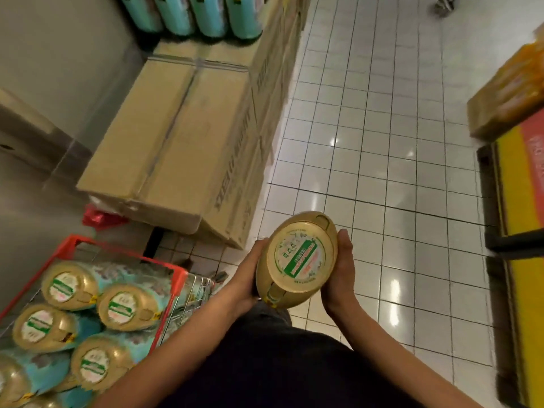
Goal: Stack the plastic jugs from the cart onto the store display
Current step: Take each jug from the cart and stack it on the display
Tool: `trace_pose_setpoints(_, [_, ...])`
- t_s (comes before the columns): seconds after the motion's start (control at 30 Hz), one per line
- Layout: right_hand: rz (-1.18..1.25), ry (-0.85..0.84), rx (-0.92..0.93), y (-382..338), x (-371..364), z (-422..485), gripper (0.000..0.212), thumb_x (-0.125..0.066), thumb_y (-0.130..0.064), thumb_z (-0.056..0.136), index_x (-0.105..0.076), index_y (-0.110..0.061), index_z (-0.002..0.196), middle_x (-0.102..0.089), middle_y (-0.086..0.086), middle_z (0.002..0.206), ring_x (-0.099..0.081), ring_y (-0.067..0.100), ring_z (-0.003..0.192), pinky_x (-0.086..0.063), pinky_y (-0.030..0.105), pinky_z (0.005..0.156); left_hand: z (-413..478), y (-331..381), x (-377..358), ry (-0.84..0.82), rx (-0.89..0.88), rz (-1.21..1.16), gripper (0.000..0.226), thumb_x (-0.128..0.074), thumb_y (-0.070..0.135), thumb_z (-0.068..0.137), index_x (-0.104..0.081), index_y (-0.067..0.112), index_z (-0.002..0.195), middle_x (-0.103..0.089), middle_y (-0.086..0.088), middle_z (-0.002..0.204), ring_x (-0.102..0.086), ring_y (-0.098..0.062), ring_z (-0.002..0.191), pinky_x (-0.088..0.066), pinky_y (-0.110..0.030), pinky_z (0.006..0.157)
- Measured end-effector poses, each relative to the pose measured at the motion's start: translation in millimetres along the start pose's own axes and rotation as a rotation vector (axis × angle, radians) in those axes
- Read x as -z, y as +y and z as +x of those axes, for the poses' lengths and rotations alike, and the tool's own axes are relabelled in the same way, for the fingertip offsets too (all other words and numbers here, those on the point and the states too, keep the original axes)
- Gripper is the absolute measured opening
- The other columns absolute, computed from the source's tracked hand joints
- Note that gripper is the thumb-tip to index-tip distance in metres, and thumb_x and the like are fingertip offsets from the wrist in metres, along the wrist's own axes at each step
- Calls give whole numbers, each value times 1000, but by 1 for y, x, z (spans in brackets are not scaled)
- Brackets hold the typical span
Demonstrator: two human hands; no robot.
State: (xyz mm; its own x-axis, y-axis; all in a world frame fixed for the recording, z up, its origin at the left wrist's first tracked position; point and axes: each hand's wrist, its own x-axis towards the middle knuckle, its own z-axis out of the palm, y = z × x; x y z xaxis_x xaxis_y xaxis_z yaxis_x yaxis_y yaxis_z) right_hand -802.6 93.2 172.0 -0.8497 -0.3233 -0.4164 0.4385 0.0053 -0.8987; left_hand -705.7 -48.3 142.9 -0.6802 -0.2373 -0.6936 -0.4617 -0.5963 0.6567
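Note:
I hold one plastic jug [297,260] upright in front of my body, seen from above, its gold lid with a green and white label facing me. My left hand [250,275] grips its left side and my right hand [341,269] grips its right side. At lower left a red-rimmed wire cart [176,278] carries several more jugs [126,307] with gold lids and turquoise bodies. At the top left, a row of turquoise jugs [209,16] stands on stacked cardboard boxes [188,134], which form the display.
White tiled floor [382,142] runs down the middle. A yellow and red display with a cardboard box [509,95] lines the right edge. A grey wall stands on the left. A red plastic bag [100,216] lies beside the boxes. Someone's shoe [446,4] shows at top right.

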Motion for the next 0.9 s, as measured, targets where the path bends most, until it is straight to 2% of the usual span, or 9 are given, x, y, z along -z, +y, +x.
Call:
trace_pose_setpoints(0.1, [-32,26,8,-23,0,53,59,-34,-65,98,-73,-37,65,-72,-5,70,-69,10,71,-59,32,74,54,36,-13,-38,0,24,52,-58,65,94,-76,25,120,-70,-12,131,-67,-29,122,-51,-50,109])
trace_pose_setpoints(0.23, [-30,66,6,-60,-4,123,57,-39,-77,88,-69,-34,65,-68,-1,71,-64,21,75,-53,44,81,115,89,-34,-80,27,57,48,-60,68,91,-77,28,111,-72,-13,125,-71,-24,112,-52,-48,105])
trace_pose_setpoints(0.3, [-10,79,20,-81,-4,157,55,-41,-78,88,-66,-34,66,-65,2,73,-61,24,77,-51,46,81,142,119,-46,-74,28,76,46,-63,72,85,-80,32,101,-76,-6,115,-74,-20,103,-56,-42,98])
trace_pose_setpoints(0.37, [9,79,21,-99,-4,189,53,-41,-78,88,-67,-37,65,-66,-5,71,-63,16,73,-51,43,81,168,146,-59,-82,33,99,41,-63,71,84,-79,34,89,-77,-1,101,-74,-17,92,-58,-34,88])
trace_pose_setpoints(0.47, [29,91,6,-122,-4,236,55,-41,-77,88,-70,-37,65,-68,-8,70,-65,12,72,-51,45,82,204,182,-76,-110,68,108,40,-57,67,89,-76,33,82,-74,1,90,-70,-15,85,-53,-34,85])
trace_pose_setpoints(0.6, [40,62,36,-151,-3,302,52,-43,-77,90,-68,-36,68,-67,-5,74,-64,16,75,-51,44,83,252,223,-98,-70,38,80,43,-53,66,94,-79,32,93,-76,-1,102,-73,-16,93,-55,-41,93])
trace_pose_setpoints(0.73, [28,-48,13,-182,-7,377,50,-43,-76,91,-65,-36,70,-62,1,75,-58,24,78,-47,46,85,291,265,-124,1,-24,-43,46,-61,67,88,-79,29,109,-74,-10,120,-72,-23,107,-52,-47,104])
trace_pose_setpoints(0.83, [-29,-154,30,-208,-19,431,52,-41,-76,92,-63,-38,65,-59,-9,66,-57,13,68,-47,46,81,313,297,-139,110,-58,-170,60,-58,64,93,-72,14,122,-67,-19,133,-66,-32,121,-48,-54,111])
trace_pose_setpoints(0.9, [-48,-253,41,-230,-32,459,52,-45,-80,91,-60,-36,68,-58,-7,68,-55,16,70,-47,46,81,321,318,-147,177,-92,-219,50,-55,58,97,-77,17,114,-69,-18,130,-66,-33,121,-52,-54,108])
